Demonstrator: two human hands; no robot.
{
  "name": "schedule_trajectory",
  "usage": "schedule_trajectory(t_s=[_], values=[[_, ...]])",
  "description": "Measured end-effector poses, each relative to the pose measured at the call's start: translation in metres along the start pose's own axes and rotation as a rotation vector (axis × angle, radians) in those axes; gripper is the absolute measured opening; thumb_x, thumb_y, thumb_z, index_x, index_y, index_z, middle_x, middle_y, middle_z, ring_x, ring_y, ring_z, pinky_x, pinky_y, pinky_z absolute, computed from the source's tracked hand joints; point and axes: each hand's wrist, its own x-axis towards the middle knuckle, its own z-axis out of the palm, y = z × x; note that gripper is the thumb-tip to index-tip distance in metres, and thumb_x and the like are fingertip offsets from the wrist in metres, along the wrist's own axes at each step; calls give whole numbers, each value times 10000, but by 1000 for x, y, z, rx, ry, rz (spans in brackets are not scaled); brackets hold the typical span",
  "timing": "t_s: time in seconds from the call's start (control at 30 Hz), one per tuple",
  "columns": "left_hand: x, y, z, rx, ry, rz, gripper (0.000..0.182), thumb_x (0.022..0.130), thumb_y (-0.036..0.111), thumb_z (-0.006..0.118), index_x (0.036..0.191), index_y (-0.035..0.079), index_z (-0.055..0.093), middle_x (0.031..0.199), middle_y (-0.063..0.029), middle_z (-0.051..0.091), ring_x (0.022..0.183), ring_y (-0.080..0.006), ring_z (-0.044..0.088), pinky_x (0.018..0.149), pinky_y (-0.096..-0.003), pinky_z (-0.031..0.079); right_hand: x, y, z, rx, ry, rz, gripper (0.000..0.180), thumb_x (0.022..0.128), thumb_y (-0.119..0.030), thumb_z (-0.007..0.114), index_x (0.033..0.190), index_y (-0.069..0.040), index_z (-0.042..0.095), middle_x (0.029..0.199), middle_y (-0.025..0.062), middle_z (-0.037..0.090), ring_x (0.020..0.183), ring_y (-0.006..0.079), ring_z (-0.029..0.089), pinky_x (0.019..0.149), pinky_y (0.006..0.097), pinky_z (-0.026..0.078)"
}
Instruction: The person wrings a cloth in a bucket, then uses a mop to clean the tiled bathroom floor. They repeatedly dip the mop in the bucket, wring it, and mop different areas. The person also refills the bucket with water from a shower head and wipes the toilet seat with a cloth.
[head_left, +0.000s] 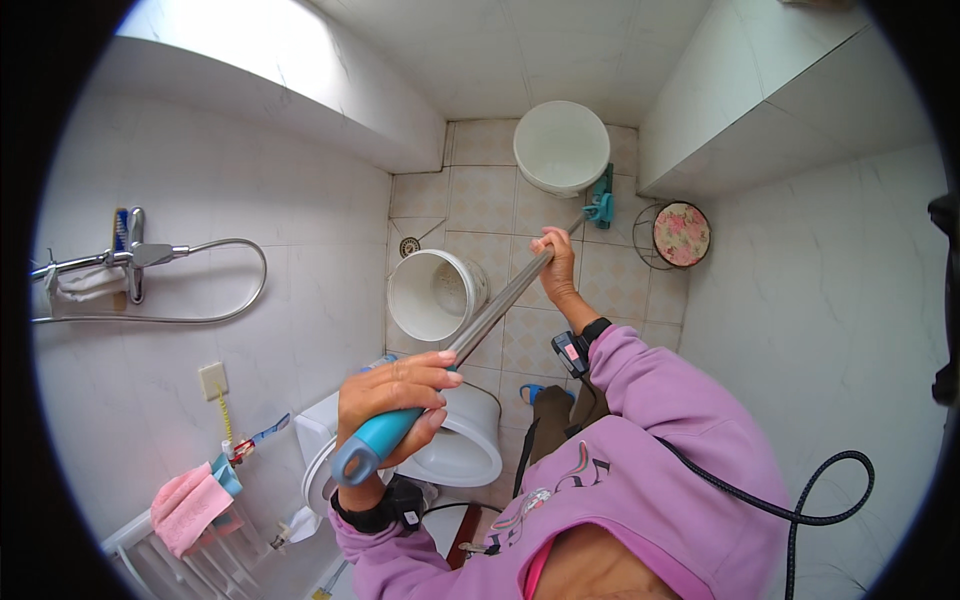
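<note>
My left hand (397, 405) is closed around the blue grip of a long-handled floor tool (499, 300), whose metal pole slants away to the upper right. Farther along the pole, my right hand (556, 262) wraps its fingers around the metal. A teal plastic head (600, 202) ends the tool and lies on the tiled floor, close beside a white bucket (562, 144); part of it is hidden behind that bucket. Whether the head is a mop or another tool I cannot tell. Left of the pole, a second white bucket (437, 295) has its opening tilted towards the left of the view.
A white toilet (469, 435) stands below the second bucket. A round floral-topped stool (681, 234) is by the right wall, and a floor drain (409, 247) lies at the left. A shower mixer (150, 255) and a pink cloth (187, 506) hang at the left wall.
</note>
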Motion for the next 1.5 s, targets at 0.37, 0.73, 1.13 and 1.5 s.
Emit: schedule_trajectory(t_s=[0.37, 0.73, 1.13, 1.5], values=[[-24, 3, 17, 240, 176, -64, 119, 676, 63, 659, 716, -8, 572, 806, -186, 662, 881, -344, 651, 838, -432, 497, 13, -11, 66, 136, -282, -32, 121, 759, -60, 628, 765, -30, 511, 959, 139, 532, 829, 326, 544, 725, 333, 452], [-79, -86, 88, -208, 732, -310, 163, 784, 99, 607, 913, 8, 567, 1076, -194, 600, 1127, -369, 520, 976, -484, 391, 54, 54, 16, -442, -706, -124, 183, 727, -9, 543, 887, -96, 541, 1099, 158, 516, 908, 397, 541, 757, 453, 460], [-141, -83, 141, -178, 686, -573, 350, 844, 283, 623, 1022, -1, 524, 1191, -232, 532, 1189, -357, 460, 1030, -472, 313, -2, 107, 3, -905, -741, -398, 71, 709, -85, 599, 773, -54, 603, 1017, 225, 489, 768, 354, 505, 683, 444, 405], [-261, 61, 102, 128, 952, -851, 242, 826, 219, 600, 932, 5, 564, 956, -125, 592, 845, -204, 543, 794, -322, 370, -160, 0, 15, -498, -1441, -192, 131, 734, -136, 608, 818, -36, 600, 1045, 351, 507, 751, 407, 615, 653, 474, 508]])
